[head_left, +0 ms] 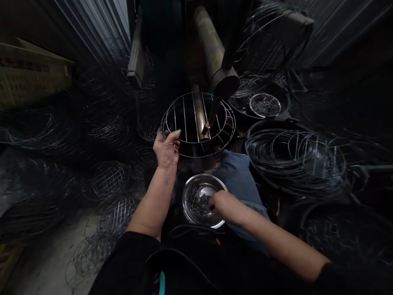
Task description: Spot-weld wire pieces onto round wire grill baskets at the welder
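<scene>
We see two hands, well apart from each other. The left hand (166,148) is closed on the near left edge of a round wire rack (185,118), with the thumb above the rim. The rack lies around the end of the lower metal rod (200,112), below the thick metal cylinder (211,45). The right hand (223,205) reaches into a steel bowl (200,220), among short wire pieces (197,201); its fingertips are partly hidden, so we cannot tell if it pinches one. In our judgement, the step in hand is picking a piece while the rack is supported. The next move seems to call for a fine pinch on one piece and a steady left hold.
</scene>
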`<state>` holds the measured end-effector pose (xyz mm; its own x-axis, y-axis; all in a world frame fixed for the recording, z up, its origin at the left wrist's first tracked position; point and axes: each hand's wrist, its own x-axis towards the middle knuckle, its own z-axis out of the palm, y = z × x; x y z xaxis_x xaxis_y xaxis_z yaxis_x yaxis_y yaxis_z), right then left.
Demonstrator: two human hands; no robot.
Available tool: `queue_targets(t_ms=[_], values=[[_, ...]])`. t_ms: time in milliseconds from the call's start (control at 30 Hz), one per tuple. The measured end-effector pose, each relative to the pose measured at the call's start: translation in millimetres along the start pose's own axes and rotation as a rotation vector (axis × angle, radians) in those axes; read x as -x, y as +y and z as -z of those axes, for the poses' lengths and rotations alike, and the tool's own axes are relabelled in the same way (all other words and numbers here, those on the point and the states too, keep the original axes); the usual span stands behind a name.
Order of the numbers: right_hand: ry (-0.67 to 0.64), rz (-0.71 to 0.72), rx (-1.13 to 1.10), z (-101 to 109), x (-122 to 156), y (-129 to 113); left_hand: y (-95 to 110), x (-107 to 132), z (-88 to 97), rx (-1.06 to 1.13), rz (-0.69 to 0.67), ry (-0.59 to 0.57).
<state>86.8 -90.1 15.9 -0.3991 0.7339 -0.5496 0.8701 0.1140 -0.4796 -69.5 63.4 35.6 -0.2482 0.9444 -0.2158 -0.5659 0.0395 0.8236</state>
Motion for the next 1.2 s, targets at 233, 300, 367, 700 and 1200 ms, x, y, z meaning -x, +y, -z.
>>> queue_targets(t_ms=[233,300,367,700,1200], values=[[0.586,0.088,-0.693,33.5,-1.7,19.8,0.0,1.1,0.4,-0.014,-0.02,0.002],[0.775,0.098,-0.779,52.3,-4.6,20.4,0.1,1.5,-0.6,-0.013,-0.038,0.005],[0.925,0.121,-0.742,66.3,-9.1,18.8,0.1,1.7,-1.8,-0.005,-0.056,0.005],[1.022,0.036,-0.751,83.1,-14.5,14.8,0.3,-2.5,-5.0,0.026,-0.058,0.047],[1.086,-0.015,-0.534,93.7,-48.4,-3.1,-0.5,-1.1,-8.7,0.042,-0.077,0.089]])
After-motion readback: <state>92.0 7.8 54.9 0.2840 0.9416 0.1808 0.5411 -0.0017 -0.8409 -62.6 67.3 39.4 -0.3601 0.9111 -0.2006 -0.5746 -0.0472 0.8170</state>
